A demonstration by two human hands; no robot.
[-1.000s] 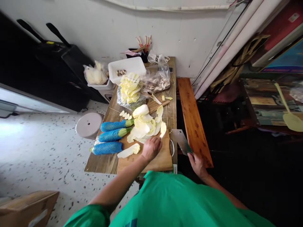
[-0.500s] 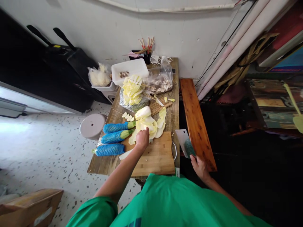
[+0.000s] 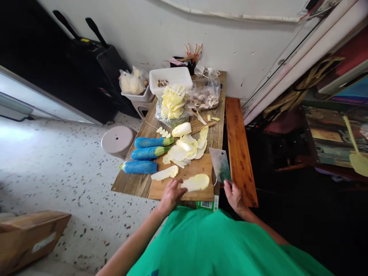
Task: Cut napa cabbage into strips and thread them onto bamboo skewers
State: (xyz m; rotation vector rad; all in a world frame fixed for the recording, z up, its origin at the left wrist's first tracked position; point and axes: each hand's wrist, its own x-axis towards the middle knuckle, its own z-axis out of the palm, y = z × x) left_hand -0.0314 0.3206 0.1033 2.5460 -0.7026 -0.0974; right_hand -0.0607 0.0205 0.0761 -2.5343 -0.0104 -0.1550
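Basically, pale cabbage leaf (image 3: 197,183) is over the near part of the wooden cutting bd. (image 3: 204,163), broad end to the R; can't tell if it's flat on the wood or slightly raised; L hand (image 3: 171,195) has its stem end, thumb & fingers closed on it; R hand (image 3: 235,195) is wrapped round the grip end of the cleaver (image 3: 220,165), handle mostly hidden by the fingers; blade points away from the person, just beyond the bd.'s R edge, w/ a green patch nr. the hand.

Second leaf (image 3: 165,173) lies at the bd.'s L side, just beside the nearest of three zucchini in blue netting (image 3: 140,167); loose leaf pile (image 3: 184,149) sits at the bd.'s far edge; small cabbage head (image 3: 181,129) right behind it; white slices (image 3: 163,132) in a row nr. the zucchini; thin sticks (image 3: 198,125) beyond, to the R.

Further back on the wooden table (image 3: 126,184): heap of yellowish cut cabbage (image 3: 172,101) on clear plastic; white tub (image 3: 155,86) w/ a few brownish bits; bag of mushrooms (image 3: 205,96), approx. beside the heap; round stool (image 3: 117,138) on the floor L; reddish wooden bench (image 3: 240,153) along the R.
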